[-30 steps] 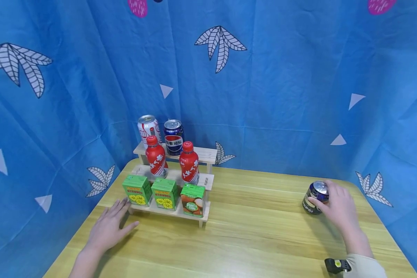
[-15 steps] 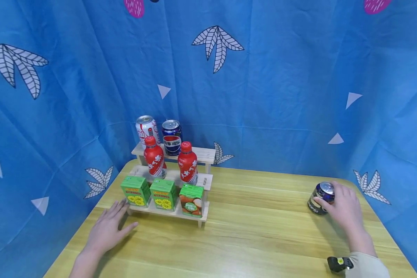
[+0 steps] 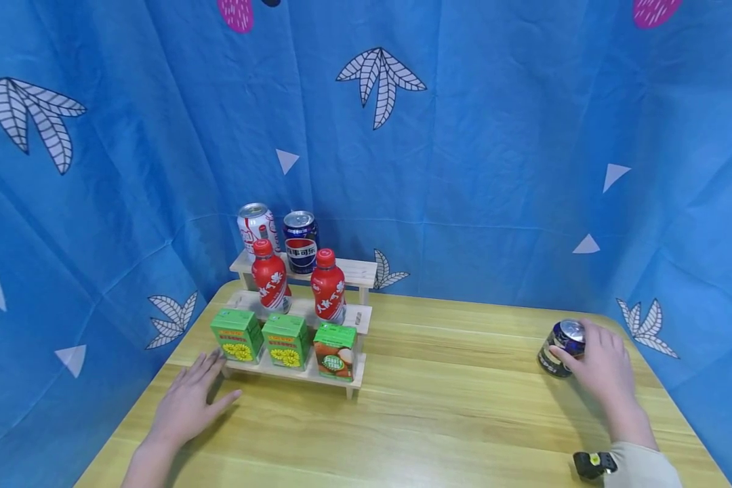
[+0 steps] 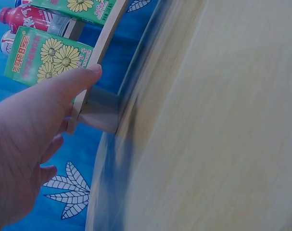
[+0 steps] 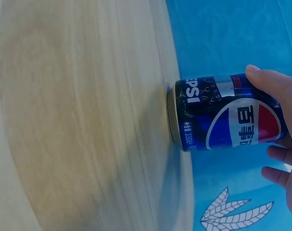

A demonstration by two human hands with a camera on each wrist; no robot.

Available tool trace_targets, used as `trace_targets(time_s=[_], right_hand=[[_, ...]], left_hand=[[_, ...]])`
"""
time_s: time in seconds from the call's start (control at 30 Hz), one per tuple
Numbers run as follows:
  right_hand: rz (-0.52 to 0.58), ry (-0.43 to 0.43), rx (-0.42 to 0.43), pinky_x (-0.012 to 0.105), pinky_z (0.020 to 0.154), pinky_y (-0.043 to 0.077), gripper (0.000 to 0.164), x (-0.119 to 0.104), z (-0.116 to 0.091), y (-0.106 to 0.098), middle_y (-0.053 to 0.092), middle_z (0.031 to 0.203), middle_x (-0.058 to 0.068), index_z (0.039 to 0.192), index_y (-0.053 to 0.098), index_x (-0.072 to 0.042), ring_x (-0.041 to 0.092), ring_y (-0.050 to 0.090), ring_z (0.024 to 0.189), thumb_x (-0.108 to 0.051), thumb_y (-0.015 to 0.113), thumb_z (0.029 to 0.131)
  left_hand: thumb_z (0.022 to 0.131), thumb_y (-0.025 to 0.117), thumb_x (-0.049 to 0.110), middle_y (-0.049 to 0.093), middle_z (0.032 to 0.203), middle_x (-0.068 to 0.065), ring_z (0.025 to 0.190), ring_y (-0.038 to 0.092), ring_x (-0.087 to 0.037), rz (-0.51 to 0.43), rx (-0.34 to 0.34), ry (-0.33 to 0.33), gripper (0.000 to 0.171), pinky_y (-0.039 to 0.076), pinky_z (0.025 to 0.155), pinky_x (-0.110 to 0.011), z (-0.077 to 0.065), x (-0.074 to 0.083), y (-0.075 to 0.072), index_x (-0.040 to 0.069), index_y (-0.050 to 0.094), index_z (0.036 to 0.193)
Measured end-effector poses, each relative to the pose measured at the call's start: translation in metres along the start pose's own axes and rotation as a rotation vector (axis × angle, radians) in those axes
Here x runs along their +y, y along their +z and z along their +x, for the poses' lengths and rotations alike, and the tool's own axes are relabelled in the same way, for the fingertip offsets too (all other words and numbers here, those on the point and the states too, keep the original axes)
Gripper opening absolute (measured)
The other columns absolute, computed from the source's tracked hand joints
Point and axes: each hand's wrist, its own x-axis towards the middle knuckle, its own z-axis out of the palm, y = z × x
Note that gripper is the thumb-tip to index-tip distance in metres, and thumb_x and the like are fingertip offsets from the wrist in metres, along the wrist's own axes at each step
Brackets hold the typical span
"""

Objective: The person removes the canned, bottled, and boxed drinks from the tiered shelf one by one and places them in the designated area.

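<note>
On the right of the table, my right hand (image 3: 604,362) grips a dark blue Pepsi can (image 3: 561,349) by its upper part, thumb on one side. In the right wrist view the can (image 5: 227,113) stands with its base on or very near the tabletop; its far side is hidden by the hand. My left hand (image 3: 186,403), fingers straight, lies at the front left corner of a three-step wooden rack (image 3: 335,378). The left wrist view has its thumb against the lowest board, beside a green drink carton (image 4: 52,55) with yellow flowers.
Three cartons, including a middle one (image 3: 287,341) and a brown-green one (image 3: 335,352), line the lowest step. Two red bottles (image 3: 271,278) stand on the middle step. A white can (image 3: 258,227) and another Pepsi can (image 3: 301,244) are on top. Blue curtain (image 3: 494,135) surrounds the table (image 3: 439,393).
My right hand and the Pepsi can shifted slightly to the right in the first half second, then stayed nearly still. The left hand keeps its place at the rack. The head view turned slightly.
</note>
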Motion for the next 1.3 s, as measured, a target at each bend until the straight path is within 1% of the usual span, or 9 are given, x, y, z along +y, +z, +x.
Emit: trace_targets(time_s=[0.17,0.37,0.5,0.67,0.8,0.9,1.17,1.3], right_hand=[[-0.003,0.011,-0.005,0.069,0.088,0.034,0.085,-0.002,-0.003,0.000,0.044,0.129,0.036,0.140,0.036,0.008,0.055,0.036,0.117,-0.046,0.070,0.086],[-0.006,0.012,-0.028,0.071,0.090,0.033,0.085,-0.005,-0.003,-0.006,0.041,0.133,0.038,0.146,0.031,0.006,0.056,0.034,0.121,-0.050,0.063,0.090],[0.015,-0.010,-0.008,0.071,0.095,0.033,0.082,-0.011,-0.002,-0.014,0.040,0.135,0.039,0.148,0.029,0.004,0.057,0.034,0.122,-0.048,0.061,0.093],[0.038,-0.052,0.016,0.070,0.104,0.027,0.079,-0.021,0.002,-0.025,0.037,0.139,0.039,0.149,0.029,0.003,0.058,0.033,0.126,-0.043,0.061,0.094],[0.041,-0.065,0.021,0.069,0.106,0.026,0.075,-0.033,0.006,-0.034,0.037,0.140,0.037,0.149,0.031,0.001,0.057,0.032,0.127,-0.042,0.060,0.095],[0.047,-0.084,0.040,0.068,0.106,0.028,0.072,-0.044,0.008,-0.039,0.040,0.140,0.036,0.149,0.033,0.000,0.056,0.034,0.127,-0.041,0.060,0.095],[0.052,-0.182,0.124,0.068,0.102,0.033,0.065,-0.075,0.015,-0.046,0.046,0.135,0.032,0.145,0.040,-0.002,0.053,0.038,0.124,-0.030,0.067,0.092],[0.047,-0.240,0.168,0.067,0.100,0.036,0.063,-0.092,0.021,-0.047,0.049,0.133,0.030,0.143,0.044,-0.003,0.050,0.041,0.123,-0.029,0.069,0.090]], left_hand=[[0.088,0.059,0.060,0.034,0.156,-0.020,0.142,0.030,-0.046,-0.007,-0.005,-0.006,0.083,0.021,0.117,-0.063,0.000,0.000,0.001,0.003,0.041,0.147],[0.088,0.059,0.060,0.034,0.155,-0.021,0.142,0.030,-0.047,-0.015,-0.009,-0.011,0.084,0.021,0.117,-0.063,-0.001,0.000,0.001,0.003,0.041,0.147],[0.089,0.059,0.060,0.034,0.156,-0.021,0.142,0.030,-0.047,-0.014,-0.013,-0.011,0.083,0.021,0.117,-0.064,-0.002,0.000,0.000,0.003,0.041,0.147],[0.089,0.060,0.059,0.034,0.155,-0.022,0.142,0.030,-0.047,-0.007,-0.012,-0.007,0.083,0.021,0.117,-0.064,0.000,0.001,-0.002,0.002,0.041,0.147],[0.089,0.060,0.058,0.035,0.155,-0.022,0.141,0.031,-0.047,-0.005,-0.004,-0.003,0.083,0.022,0.117,-0.064,0.000,0.001,-0.003,0.001,0.041,0.146],[0.089,0.060,0.058,0.035,0.155,-0.022,0.141,0.031,-0.047,-0.001,-0.001,-0.001,0.083,0.022,0.117,-0.064,0.000,0.001,-0.003,0.001,0.041,0.146],[0.089,0.060,0.058,0.035,0.154,-0.023,0.141,0.032,-0.047,0.004,0.009,0.004,0.083,0.022,0.116,-0.064,0.000,0.001,-0.001,0.001,0.042,0.146],[0.088,0.060,0.058,0.036,0.154,-0.022,0.141,0.032,-0.047,0.004,0.015,0.004,0.082,0.023,0.116,-0.064,-0.001,0.002,-0.001,0.001,0.042,0.145]])
